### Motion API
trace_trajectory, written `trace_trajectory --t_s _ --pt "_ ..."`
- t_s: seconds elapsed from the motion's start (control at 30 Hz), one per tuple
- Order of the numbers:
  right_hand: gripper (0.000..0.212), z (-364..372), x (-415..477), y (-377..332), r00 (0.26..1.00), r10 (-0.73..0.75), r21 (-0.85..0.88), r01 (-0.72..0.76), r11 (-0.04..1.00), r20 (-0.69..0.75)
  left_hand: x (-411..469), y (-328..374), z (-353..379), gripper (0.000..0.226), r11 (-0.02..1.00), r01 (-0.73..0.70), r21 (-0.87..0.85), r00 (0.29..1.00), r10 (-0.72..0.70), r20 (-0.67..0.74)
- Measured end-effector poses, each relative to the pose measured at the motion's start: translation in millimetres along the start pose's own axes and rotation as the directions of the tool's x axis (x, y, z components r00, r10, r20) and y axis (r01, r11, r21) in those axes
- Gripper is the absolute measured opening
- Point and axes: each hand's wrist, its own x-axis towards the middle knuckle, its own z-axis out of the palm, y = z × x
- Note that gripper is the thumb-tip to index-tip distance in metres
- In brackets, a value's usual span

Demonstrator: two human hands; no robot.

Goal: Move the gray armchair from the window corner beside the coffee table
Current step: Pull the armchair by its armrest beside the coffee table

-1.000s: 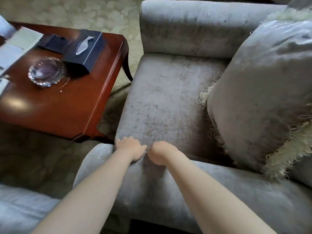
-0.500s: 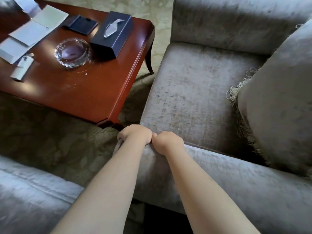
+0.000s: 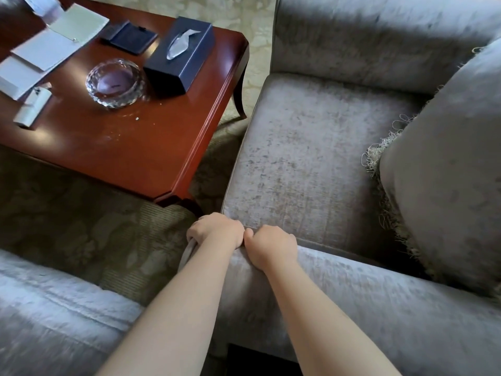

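The gray velvet armchair (image 3: 311, 158) fills the right of the head view, its seat facing left toward a dark red wooden coffee table (image 3: 141, 147). A narrow strip of carpet separates the seat's front edge from the table's corner. My left hand (image 3: 217, 230) and my right hand (image 3: 271, 246) sit side by side, both gripping the front end of the near armrest. A gray fringed cushion (image 3: 444, 191) leans against the chair's back at the right.
On the table stand a navy tissue box (image 3: 180, 54), a cut-glass ashtray (image 3: 115, 82), a dark folder (image 3: 130, 36) and white papers (image 3: 46, 50). Another gray upholstered seat (image 3: 54, 316) lies at the lower left. Patterned beige carpet (image 3: 89, 229) covers the floor.
The armchair and my hands have shifted right in view and the table has come further into sight. Both hands have kept their grip on the armrest end.
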Motion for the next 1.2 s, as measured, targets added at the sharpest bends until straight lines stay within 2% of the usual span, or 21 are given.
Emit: trace_trajectory --t_s 0.1,0.23,0.47,0.6,0.73,0.87,0.97,1.1,1.13,1.2 --pt "0.045 5 3 1 0.997 0.01 0.012 -0.009 1.0 -0.078 5 5 0 0.058 1.0 0.022 -0.001 1.0 -0.022 0.017" --pt "0.04 6 6 2 0.997 0.007 0.03 -0.005 1.0 -0.073 7 7 -1 0.054 0.998 -0.021 0.061 0.999 0.019 0.038" --pt "0.048 -6 7 2 0.996 0.026 0.03 -0.028 0.999 0.086 -2 5 -8 0.049 0.982 -0.082 0.17 0.995 0.071 0.069" --pt "0.042 -12 1 1 0.978 0.054 -0.005 -0.054 0.999 0.201 -7 0 0 0.052 0.984 -0.06 0.167 0.998 0.056 0.026" --pt "0.044 -5 -13 5 0.974 0.052 -0.053 -0.042 0.998 0.222 -15 -5 16 0.052 0.986 -0.051 0.156 0.999 0.049 0.015" --pt "0.055 -2 -21 4 0.981 0.006 -0.08 0.009 0.997 0.193 -17 -12 16 0.062 0.99 -0.043 0.137 0.998 0.037 0.046" --pt "0.056 -5 -25 9 0.983 -0.059 -0.02 0.064 0.998 0.175 -17 -15 10 0.055 0.993 -0.008 0.12 0.998 0.001 0.056" --pt "0.049 -18 -41 50 0.985 -0.152 0.016 0.151 0.988 0.085 -32 -1 -2 0.055 0.964 0.071 0.258 0.995 -0.086 0.047" --pt "0.048 -24 -47 72 0.987 -0.15 0.007 0.15 0.989 0.051 -42 14 -2 0.056 0.954 0.055 0.295 0.997 -0.07 0.038" --pt "0.044 -39 -59 131 0.991 -0.131 -0.003 0.131 0.991 -0.015 -68 58 7 0.056 0.942 -0.082 0.325 0.996 0.069 0.053"
